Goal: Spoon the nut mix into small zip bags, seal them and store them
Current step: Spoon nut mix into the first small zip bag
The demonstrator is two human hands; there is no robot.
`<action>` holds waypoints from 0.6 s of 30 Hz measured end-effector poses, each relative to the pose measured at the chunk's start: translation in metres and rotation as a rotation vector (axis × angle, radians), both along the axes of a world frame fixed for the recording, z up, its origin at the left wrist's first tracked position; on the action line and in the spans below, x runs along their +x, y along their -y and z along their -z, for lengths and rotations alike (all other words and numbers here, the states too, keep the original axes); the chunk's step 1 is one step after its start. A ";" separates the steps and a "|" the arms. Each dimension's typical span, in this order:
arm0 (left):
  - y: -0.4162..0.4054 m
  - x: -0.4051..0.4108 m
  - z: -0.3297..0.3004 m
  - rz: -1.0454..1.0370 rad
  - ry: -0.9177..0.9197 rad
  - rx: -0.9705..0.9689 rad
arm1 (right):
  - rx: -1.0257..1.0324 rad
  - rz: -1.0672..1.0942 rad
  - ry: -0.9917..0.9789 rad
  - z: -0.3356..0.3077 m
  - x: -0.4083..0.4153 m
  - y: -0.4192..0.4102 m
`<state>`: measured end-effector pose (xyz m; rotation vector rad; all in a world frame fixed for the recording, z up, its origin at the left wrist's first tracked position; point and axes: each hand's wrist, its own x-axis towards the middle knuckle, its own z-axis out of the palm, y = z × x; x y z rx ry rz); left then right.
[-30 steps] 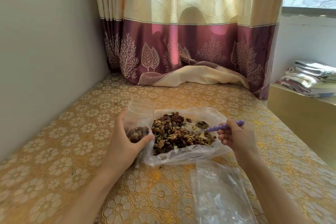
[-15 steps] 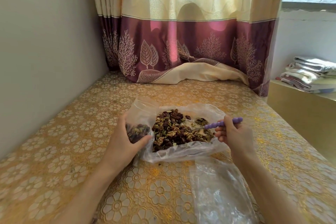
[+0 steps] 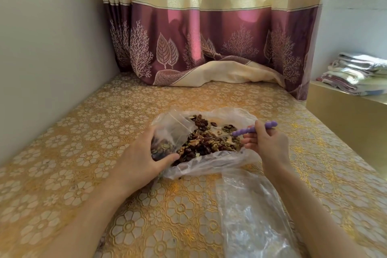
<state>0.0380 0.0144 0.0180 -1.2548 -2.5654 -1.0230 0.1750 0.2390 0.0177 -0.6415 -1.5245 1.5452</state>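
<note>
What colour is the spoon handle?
Purple, in the head view: the spoon handle, held by the right hand.

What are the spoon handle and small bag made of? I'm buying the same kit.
Spoon handle: matte purple, ridged and rounded, probably silicone or soft plastic. Small bag: thin clear plastic film, glossy and creased, nuts visible through it.

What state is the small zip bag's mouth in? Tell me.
Open. The small zip bag, gripped by the left hand, gapes toward the nut mix.
</note>
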 end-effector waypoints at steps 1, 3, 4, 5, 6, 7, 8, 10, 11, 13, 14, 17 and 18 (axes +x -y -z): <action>0.000 0.000 0.000 -0.001 0.005 0.011 | -0.008 0.019 0.000 0.000 -0.001 0.000; 0.000 -0.001 0.002 -0.003 0.004 0.025 | -0.003 0.048 -0.005 0.000 -0.001 0.001; 0.000 -0.001 0.003 -0.005 -0.002 0.030 | 0.005 0.065 -0.013 -0.001 -0.001 0.001; 0.000 -0.001 0.004 -0.006 -0.008 0.035 | 0.016 0.084 -0.026 -0.002 -0.001 0.002; 0.000 -0.002 0.004 -0.006 -0.012 0.038 | 0.027 0.101 -0.042 -0.003 -0.001 0.003; 0.000 -0.002 0.005 -0.005 -0.011 0.040 | 0.035 0.113 -0.058 -0.005 0.000 0.004; 0.000 -0.002 0.005 -0.003 -0.007 0.042 | 0.038 0.119 -0.074 -0.007 0.000 0.005; 0.000 -0.003 0.006 0.000 -0.004 0.049 | 0.033 0.117 -0.103 -0.012 0.001 0.008; -0.001 -0.003 0.006 0.002 -0.004 0.051 | 0.029 0.112 -0.116 -0.015 0.002 0.010; -0.001 -0.003 0.006 0.002 -0.001 0.053 | 0.035 0.087 -0.146 -0.023 0.003 0.016; -0.001 -0.003 0.006 0.000 0.001 0.054 | 0.039 0.067 -0.165 -0.027 0.003 0.020; -0.001 -0.002 0.006 -0.003 0.025 0.071 | 0.019 -0.019 -0.252 -0.038 0.003 0.034; -0.001 -0.002 0.006 -0.002 0.037 0.080 | 0.015 -0.053 -0.277 -0.041 0.003 0.038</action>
